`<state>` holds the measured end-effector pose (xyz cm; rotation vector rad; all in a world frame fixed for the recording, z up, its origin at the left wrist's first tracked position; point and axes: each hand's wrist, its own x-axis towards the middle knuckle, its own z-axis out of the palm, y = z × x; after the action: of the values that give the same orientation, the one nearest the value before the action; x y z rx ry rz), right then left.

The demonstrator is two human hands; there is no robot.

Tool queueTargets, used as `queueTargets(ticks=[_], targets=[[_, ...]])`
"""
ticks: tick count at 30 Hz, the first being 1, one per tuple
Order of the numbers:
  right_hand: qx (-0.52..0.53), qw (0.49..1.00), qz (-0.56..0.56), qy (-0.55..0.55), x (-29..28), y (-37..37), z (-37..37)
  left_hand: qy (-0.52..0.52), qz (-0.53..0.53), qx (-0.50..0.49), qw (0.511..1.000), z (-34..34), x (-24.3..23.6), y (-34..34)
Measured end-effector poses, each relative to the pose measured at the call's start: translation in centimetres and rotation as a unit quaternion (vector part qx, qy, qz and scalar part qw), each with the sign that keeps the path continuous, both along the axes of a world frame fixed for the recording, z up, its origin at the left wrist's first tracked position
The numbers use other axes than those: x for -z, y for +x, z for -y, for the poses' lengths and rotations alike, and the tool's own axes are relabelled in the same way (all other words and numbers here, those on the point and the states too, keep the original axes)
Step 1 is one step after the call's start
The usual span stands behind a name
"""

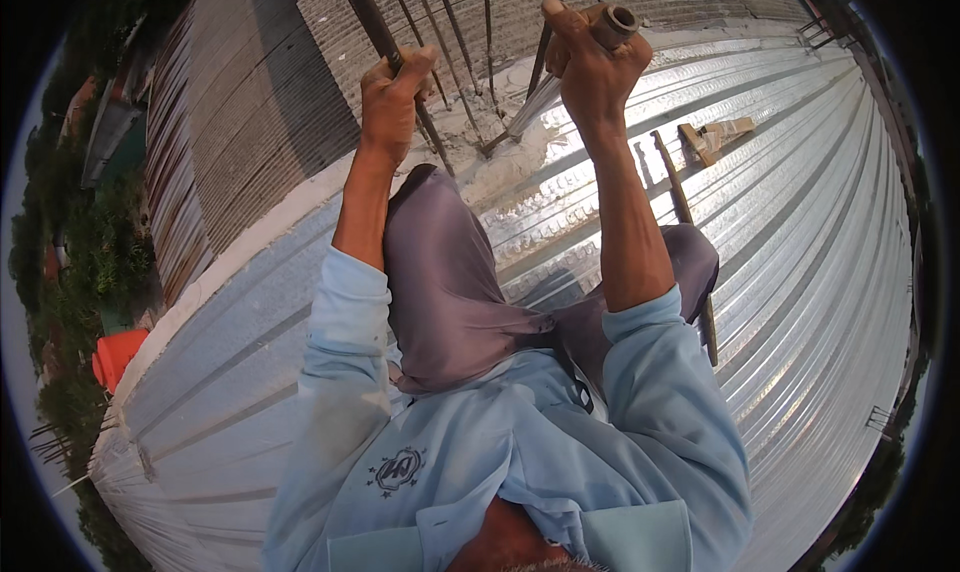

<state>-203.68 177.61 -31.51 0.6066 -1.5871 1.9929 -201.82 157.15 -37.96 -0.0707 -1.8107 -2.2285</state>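
My left hand (393,97) is closed around a dark metal rod (366,10) that slants down to the rough concrete between two roofs. To its right, my right hand (600,77) grips a tool (617,22) with a thick round end, hollow-looking, poking out above the fist. Below that fist a pale, blurred part reaches toward the concrete (510,162); its exact shape cannot be made out. Several thin rebar rods (455,32) rise from the concrete between my hands, and another dark rod (545,37) stands close beside my right fist.
Under me spreads a shiny corrugated metal roof (800,272). A long dark bar (673,177) lies by my right knee, near a small wooden piece (700,144). Grey corrugated sheets (260,102) lie beyond the concrete ridge. At the far left edge is a red container (122,359).
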Motion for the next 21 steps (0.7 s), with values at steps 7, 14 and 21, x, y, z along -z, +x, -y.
queueTargets(ticks=[7, 14, 21], targets=[[0.268, 0.963, -0.022, 0.037, 2.3, 0.1, 0.4, -0.032, 0.002, -0.017, 0.999, -0.4, -0.3, 0.1], [0.198, 0.980, -0.012, 0.009, 1.7, -0.7, 0.1, -0.046, -0.015, -0.041, 0.998, -0.3, 0.2, -0.6], [0.321, 0.942, -0.102, 0.007, 1.2, -3.6, 3.8, -0.065, -0.008, -0.077, 0.995, -0.7, 0.2, -1.4]])
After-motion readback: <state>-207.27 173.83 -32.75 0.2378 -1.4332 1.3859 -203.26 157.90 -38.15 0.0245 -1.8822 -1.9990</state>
